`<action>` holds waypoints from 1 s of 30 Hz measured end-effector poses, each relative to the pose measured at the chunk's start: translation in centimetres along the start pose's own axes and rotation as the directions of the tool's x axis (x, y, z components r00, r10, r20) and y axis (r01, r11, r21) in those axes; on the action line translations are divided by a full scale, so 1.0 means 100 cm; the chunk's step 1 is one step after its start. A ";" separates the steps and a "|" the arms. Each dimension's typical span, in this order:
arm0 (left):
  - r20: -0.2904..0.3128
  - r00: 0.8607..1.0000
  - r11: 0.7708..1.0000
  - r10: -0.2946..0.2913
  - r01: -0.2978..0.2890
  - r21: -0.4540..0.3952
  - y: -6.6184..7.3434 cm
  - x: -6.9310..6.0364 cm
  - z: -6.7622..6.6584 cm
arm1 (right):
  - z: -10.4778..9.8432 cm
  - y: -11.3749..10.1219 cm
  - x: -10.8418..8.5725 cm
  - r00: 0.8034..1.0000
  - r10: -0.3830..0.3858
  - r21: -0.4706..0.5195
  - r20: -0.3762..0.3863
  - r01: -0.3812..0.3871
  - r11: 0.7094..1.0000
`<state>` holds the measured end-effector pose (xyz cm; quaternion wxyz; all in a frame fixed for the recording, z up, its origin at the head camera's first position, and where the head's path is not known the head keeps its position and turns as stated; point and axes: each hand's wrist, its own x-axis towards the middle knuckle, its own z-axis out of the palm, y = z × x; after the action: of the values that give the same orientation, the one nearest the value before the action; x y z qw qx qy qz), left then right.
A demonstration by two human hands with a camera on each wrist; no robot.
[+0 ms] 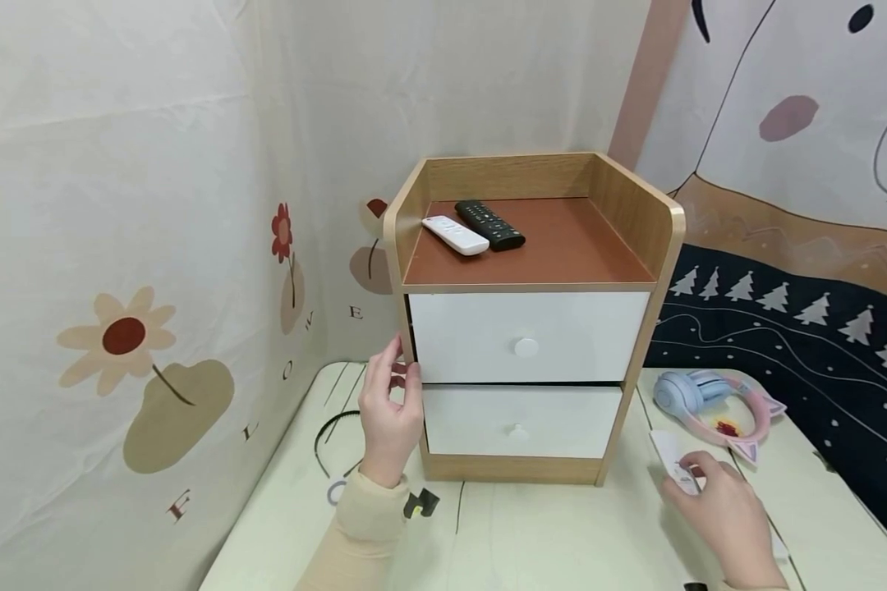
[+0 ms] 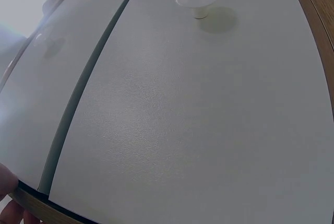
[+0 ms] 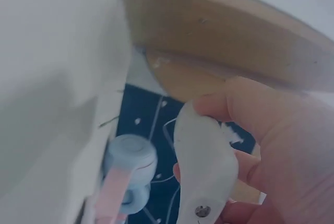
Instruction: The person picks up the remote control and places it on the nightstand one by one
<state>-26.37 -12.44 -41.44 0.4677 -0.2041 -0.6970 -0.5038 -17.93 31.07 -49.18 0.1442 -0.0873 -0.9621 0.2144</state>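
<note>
A small wooden cabinet (image 1: 513, 470) with two white drawers stands on the table. My left hand (image 1: 392, 410) grips its left side panel, thumb at the front and fingers around the outer side. In the left wrist view, the thumb (image 2: 6, 181) and fingertips straddle that edge. To the right of the cabinet, my right hand (image 1: 732, 509) holds a white, elongated object with a rounded end (image 3: 203, 156), which has a small round metallic spot. Its exact kind cannot be told. The upper drawer (image 1: 480, 336) appears to stand slightly forward of the lower drawer (image 1: 473, 419).
On the cabinet's top lie a white remote (image 1: 456, 235) and a black remote (image 1: 490, 226). Blue and pink headphones (image 1: 757, 410) with cat ears lie at the right. A black headband (image 1: 324, 439) and a pale ring (image 1: 336, 492) lie left. Printed curtains (image 1: 155, 164) close off the back.
</note>
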 end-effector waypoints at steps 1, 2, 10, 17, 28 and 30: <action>-0.001 1.000 1.000 0.000 0.000 0.000 0.000 0.000 0.000 | 0.000 -0.003 -0.001 1.000 -0.009 0.005 -0.027 0.009 1.000; 0.000 1.000 1.000 -0.002 0.002 0.000 0.000 0.000 0.000 | -0.001 -0.006 -0.002 0.998 -0.020 0.014 -0.059 0.020 1.000; 0.000 1.000 1.000 -0.006 0.006 0.007 -0.002 -0.002 -0.001 | -0.022 -0.039 -0.002 0.949 -0.098 0.076 -0.300 0.127 0.989; -0.004 1.000 1.000 0.002 -0.002 0.003 -0.002 -0.001 0.000 | -0.041 -0.066 -0.003 0.847 -0.171 0.072 -0.503 0.238 0.969; -0.014 1.000 1.000 0.001 -0.001 -0.001 -0.002 -0.001 0.001 | -0.069 -0.103 -0.005 0.674 -0.213 0.121 -0.707 0.412 0.903; -0.014 1.000 1.000 -0.002 0.002 0.004 -0.002 -0.001 0.001 | -0.074 -0.112 -0.003 0.637 -0.224 0.127 -0.738 0.456 0.881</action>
<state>-26.56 -12.40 -41.66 0.4725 -0.1989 -0.6949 -0.5044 -16.46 23.87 -37.95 0.5494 0.0458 -0.7868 0.2773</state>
